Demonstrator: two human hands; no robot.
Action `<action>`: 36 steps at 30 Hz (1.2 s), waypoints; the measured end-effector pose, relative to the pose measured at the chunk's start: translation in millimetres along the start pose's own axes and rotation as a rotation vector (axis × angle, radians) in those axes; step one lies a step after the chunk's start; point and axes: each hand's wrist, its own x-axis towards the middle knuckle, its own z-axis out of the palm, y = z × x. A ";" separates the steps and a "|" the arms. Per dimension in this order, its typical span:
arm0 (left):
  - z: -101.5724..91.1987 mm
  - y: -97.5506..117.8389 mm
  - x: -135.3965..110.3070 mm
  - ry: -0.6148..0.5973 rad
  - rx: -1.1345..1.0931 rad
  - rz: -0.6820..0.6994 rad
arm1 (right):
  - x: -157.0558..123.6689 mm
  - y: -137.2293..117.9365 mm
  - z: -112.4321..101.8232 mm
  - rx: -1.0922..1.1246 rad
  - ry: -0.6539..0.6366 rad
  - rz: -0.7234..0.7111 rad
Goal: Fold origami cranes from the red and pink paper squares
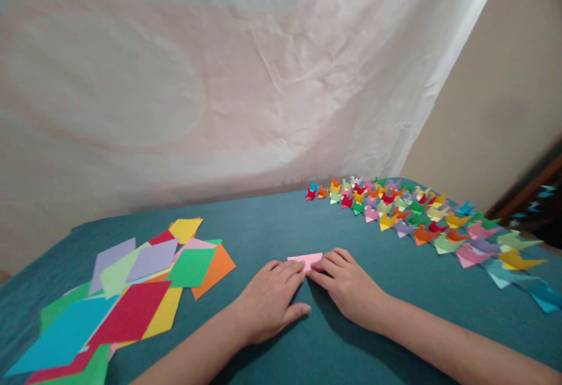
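Note:
A small pink folded piece of paper lies on the table in front of me, its long edge facing away. My left hand rests over its left part, fingertips pressing on the paper, with the thumb stretched out apart on the cloth. From the other side, my right hand has its thumb and fingers closed at the paper's right end. The fingers of both hands cover parts of the paper, so its lower folds are hidden.
Loose coloured paper sheets lie in an overlapping pile at the left. Rows of small folded paper birds stand at the right, reaching to the far edge. A dark green cloth covers the table. A pale curtain hangs behind.

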 end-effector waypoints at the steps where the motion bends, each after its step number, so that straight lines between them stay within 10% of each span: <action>1: -0.1 -0.1 0.1 0.002 0.003 0.002 | 0.3 -0.2 0.1 -0.013 0.000 -0.008; 24: -0.2 -0.7 0.9 -0.001 0.014 0.005 | 0.4 11.2 -18.5 -0.163 -0.115 0.034; 36: 4.2 1.5 2.5 0.026 0.044 0.000 | -7.5 11.1 -1.2 -0.110 0.057 -0.037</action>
